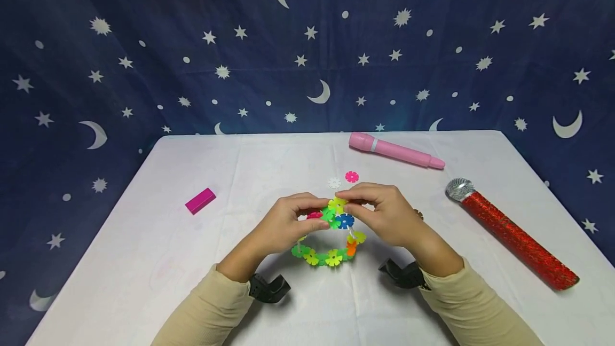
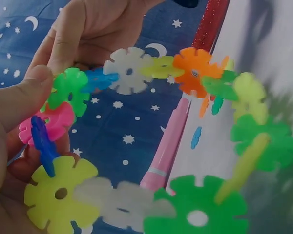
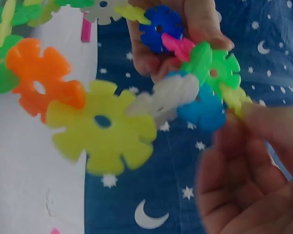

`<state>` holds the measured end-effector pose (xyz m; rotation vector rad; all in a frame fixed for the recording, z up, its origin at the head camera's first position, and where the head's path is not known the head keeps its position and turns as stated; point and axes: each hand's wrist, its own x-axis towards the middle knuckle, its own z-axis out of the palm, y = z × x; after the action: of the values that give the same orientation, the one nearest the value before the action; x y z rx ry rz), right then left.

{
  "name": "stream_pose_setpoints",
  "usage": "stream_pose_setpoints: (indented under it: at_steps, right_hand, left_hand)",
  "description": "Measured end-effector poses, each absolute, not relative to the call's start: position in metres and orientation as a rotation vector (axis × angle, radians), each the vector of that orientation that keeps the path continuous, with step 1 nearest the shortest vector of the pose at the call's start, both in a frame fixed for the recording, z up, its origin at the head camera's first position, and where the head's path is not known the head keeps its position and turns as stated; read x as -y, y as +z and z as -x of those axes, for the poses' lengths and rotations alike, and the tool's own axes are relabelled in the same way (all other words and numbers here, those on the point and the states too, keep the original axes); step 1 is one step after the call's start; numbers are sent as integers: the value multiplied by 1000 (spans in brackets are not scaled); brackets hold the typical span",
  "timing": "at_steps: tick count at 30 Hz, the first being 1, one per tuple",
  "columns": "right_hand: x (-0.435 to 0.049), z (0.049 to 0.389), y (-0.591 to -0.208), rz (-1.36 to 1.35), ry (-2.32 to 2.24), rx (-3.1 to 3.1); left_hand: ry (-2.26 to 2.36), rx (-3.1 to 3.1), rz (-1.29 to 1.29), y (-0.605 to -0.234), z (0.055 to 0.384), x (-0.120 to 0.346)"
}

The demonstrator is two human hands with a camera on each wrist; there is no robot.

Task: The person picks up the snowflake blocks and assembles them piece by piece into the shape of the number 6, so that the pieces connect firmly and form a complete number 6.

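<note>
A closed ring of interlocked flower-shaped plastic discs [image 1: 333, 258], in green, yellow, orange, blue, white and pink, is held up above the white table. My left hand [image 1: 287, 224] grips the ring's upper left part, thumb and fingers around the green and pink discs [image 2: 47, 122]. With thumb and fingertips, my right hand [image 1: 384, 215] pinches a yellow disc [image 1: 338, 205] at the top of the ring. In the right wrist view that yellow disc [image 3: 236, 100] meets a green disc [image 3: 217, 72]; the fingertips partly cover it. The ring's lower part hangs toward me.
Loose white [image 1: 334, 182] and pink [image 1: 352, 176] discs lie beyond my hands. A pink marker-shaped object [image 1: 399, 152] lies at the back. To the right is a red glittery microphone [image 1: 514, 234], to the left a magenta block [image 1: 200, 201]. A brownish item [image 1: 419, 214] is partly hidden behind my right hand.
</note>
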<state>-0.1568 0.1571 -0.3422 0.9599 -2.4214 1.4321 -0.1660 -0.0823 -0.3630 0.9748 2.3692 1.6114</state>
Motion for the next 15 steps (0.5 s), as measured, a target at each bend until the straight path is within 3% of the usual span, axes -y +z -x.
stream_pose_setpoints:
  at_steps: [8,15]
  right_hand:
    - [-196,189,-358,-684,1376,2824]
    - [-215,198,-372,-721,1297,2966]
  left_hand:
    - [1581,-2478,-879,-356,168,88]
    - [1559,-2470,-859,-356,169,92]
